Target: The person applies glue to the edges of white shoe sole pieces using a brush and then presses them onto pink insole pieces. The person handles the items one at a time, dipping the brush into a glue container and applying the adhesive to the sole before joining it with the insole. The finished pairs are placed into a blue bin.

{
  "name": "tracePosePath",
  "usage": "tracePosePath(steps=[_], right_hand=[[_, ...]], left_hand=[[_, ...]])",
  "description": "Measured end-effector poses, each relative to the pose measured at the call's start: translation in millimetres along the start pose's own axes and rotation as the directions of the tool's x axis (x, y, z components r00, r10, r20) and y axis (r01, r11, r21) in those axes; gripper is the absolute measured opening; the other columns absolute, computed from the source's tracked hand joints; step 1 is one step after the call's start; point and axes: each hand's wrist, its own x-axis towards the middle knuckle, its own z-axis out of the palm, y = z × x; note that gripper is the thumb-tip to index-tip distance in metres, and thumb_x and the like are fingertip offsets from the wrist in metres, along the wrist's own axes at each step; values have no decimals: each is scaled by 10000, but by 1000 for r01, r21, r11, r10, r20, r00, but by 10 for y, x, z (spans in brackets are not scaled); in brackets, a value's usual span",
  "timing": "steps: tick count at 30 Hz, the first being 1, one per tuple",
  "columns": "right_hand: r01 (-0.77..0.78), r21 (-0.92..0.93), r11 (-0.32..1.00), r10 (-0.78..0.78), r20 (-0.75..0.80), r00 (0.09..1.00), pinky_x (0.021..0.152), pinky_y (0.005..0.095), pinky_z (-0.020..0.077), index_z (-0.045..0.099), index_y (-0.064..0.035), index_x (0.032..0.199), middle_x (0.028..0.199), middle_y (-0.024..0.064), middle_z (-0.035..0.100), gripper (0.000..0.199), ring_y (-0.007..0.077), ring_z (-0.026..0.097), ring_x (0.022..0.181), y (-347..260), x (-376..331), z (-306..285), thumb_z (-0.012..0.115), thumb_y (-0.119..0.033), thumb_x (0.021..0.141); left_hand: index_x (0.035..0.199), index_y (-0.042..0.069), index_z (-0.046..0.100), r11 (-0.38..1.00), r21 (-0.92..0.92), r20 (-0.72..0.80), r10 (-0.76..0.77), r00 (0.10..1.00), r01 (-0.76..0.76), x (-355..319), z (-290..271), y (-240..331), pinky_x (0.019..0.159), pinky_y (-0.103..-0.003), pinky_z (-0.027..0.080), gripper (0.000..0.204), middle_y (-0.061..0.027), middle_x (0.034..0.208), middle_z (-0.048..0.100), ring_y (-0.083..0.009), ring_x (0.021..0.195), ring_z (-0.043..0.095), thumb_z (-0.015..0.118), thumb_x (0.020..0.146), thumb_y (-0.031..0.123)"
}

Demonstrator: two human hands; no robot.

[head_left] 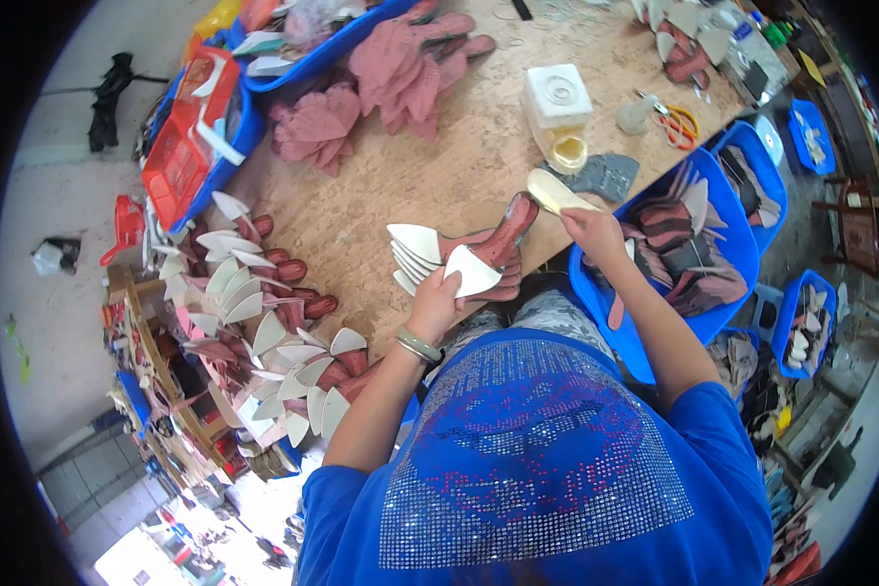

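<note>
My left hand [436, 298] presses down on a white pointed insole piece [473, 272] lying on top of a small stack of reddish-brown shoe soles [501, 246] at the near edge of the wooden worktable [410, 166]. More white pointed pieces [415, 244] fan out just left of the stack. My right hand [593, 227] grips a cream-coloured brush [555, 189], its head raised above the heel end of the top sole. A bracelet sits on my left wrist.
A white glue container [558, 96] and an open glue jar [568, 152] stand beyond the brush. Orange scissors [678, 124] lie at the right. Blue bins [698, 244] of shoe parts flank the table's right. Rows of finished soles [264, 293] spread left; pink pieces [400, 68] lie farther back.
</note>
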Motion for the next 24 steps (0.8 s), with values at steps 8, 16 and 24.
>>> tracePosePath(steps=[8,16,24], right_hand=[[-357,375,856,250,305,919,621,251,483,706,-14,955,777,25,674,198,109,608,666,-390,-230,-158,667,-162,828],[-292,437,851,264,127,956,607,179,403,696,3,1005,746,-32,604,204,37,505,668,-433,-66,-371,650,-129,856],[-365,423,829,386,38,922,704,197,452,684,18,1026,846,1,655,205,54,568,780,-478,-286,-653,634,-104,869]], left_hand=[[1056,0,568,884,338,-367,441,819,-324,286,-841,-29,547,-273,451,276,-47,722,591,-113,592,546,455,958,233],[1167,60,471,523,840,-496,634,594,144,734,-1884,1454,676,-519,492,289,-234,872,633,-416,767,626,404,942,229],[1269,59,427,190,962,-271,757,594,197,1591,-2131,1478,784,-480,483,456,-192,1133,531,-380,984,585,530,868,251]])
